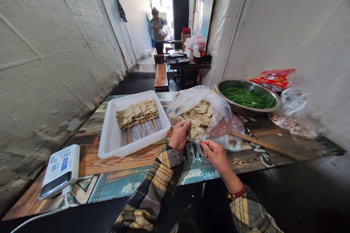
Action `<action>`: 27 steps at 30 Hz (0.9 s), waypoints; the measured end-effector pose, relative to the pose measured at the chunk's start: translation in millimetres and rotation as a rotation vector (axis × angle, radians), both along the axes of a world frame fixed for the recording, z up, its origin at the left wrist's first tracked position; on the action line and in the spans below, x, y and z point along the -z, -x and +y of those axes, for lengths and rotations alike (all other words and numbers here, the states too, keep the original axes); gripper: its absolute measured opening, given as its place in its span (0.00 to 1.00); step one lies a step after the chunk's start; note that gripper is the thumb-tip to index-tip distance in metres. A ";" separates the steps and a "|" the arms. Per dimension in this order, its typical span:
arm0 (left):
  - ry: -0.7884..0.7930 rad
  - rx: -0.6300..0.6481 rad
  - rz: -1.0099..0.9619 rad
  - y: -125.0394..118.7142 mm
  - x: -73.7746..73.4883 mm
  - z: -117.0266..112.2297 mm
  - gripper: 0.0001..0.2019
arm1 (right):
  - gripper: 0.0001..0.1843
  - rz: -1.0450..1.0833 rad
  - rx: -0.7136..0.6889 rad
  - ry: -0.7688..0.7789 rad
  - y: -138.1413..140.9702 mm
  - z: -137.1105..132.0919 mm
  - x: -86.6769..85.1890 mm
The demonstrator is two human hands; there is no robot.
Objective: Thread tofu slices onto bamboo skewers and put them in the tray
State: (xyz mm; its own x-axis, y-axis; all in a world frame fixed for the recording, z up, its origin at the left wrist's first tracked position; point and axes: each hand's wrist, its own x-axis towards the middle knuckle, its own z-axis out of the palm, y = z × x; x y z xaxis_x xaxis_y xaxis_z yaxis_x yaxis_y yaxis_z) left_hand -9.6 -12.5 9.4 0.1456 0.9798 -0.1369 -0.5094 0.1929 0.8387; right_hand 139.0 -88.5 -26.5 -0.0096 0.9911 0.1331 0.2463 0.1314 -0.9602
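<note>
My left hand (179, 134) is closed on a beige slice at the near edge of a clear plastic bag (216, 111) full of flat beige slices (201, 111). Right beside it my right hand (216, 153) pinches a thin bamboo skewer (201, 142), its tip pointing towards the slice in my left hand. A white tray (109, 136) to the left holds several skewered slices (136, 113) laid side by side. Both sleeves are plaid, and a red bead bracelet is on my right wrist.
A steel bowl (246, 108) of green stalks stands at the back right, with a red packet (273, 78) and another plastic bag (295, 116) beyond it. Loose skewers (265, 145) lie right of the bag. A white device (61, 169) sits near left. A person (158, 29) stands far down the corridor by benches and tables.
</note>
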 end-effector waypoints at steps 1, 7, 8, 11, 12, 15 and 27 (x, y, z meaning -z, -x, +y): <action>0.000 -0.009 0.009 0.4 0.0 0.2 0.19 | 0.18 -0.021 0.004 -0.021 0.0 -0.3 0.3; -0.015 -0.011 0.087 -2.9 3.6 -1.3 0.19 | 0.18 -0.111 0.032 -0.081 0.1 -2.0 0.7; -0.020 -0.007 0.095 -3.7 4.1 -1.6 0.19 | 0.17 -0.123 0.041 -0.083 0.0 -2.2 0.3; -0.033 0.007 0.104 -5.5 4.0 -2.6 0.20 | 0.16 -0.137 0.057 -0.099 -0.2 -2.3 -1.2; -0.036 0.010 0.102 -5.8 3.3 -2.9 0.20 | 0.16 -0.136 0.054 -0.103 -0.2 -2.1 -1.5; -0.034 0.018 0.097 -6.3 0.9 -4.2 0.21 | 0.17 -0.129 0.042 -0.102 -0.4 -1.5 -1.3; -0.015 0.095 0.092 -9.9 3.2 -6.5 0.19 | 0.19 -0.089 0.079 -0.081 0.3 1.0 -0.1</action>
